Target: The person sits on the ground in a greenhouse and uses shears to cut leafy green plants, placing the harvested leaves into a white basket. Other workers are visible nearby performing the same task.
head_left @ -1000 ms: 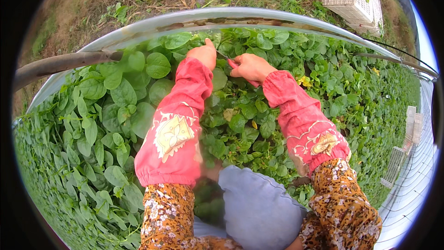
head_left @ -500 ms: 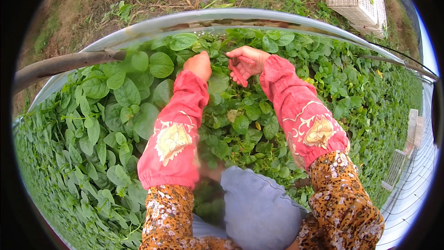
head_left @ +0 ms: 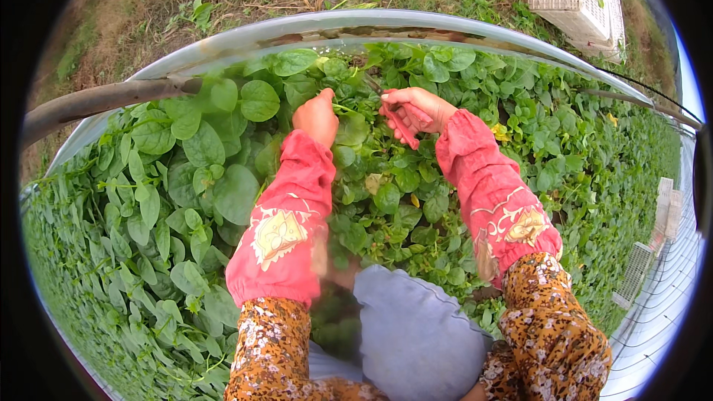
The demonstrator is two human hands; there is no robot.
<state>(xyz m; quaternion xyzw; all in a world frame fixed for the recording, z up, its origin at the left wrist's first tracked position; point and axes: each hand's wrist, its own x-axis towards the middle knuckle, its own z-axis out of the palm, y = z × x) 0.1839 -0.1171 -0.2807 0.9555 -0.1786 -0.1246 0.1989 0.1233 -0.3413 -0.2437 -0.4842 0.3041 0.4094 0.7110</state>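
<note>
My right hand (head_left: 428,108) is closed round red-handled scissors (head_left: 407,131), whose dark blades point up and left into the leaves. To its left, my left hand (head_left: 317,118) is closed, with a pale green cut stem (head_left: 343,108) sticking out on its right side. Most of what the left hand grips is hidden behind its fingers. Both hands are over a dense bed of broad-leaved green plants (head_left: 203,145), near its far edge. A small gap separates the scissors from the left hand.
A curved pale plastic sheet edge (head_left: 312,30) bounds the bed at the far side. A brown pole (head_left: 104,102) juts in from the left. White crates (head_left: 572,0) are stacked at far right, with more crates (head_left: 633,273) along the right side. My blue-clad knee (head_left: 416,334) is below.
My right hand and the scissors have moved right and slightly nearer, away from the left hand. My left hand has shifted a little nearer, and a stem now shows beside it.
</note>
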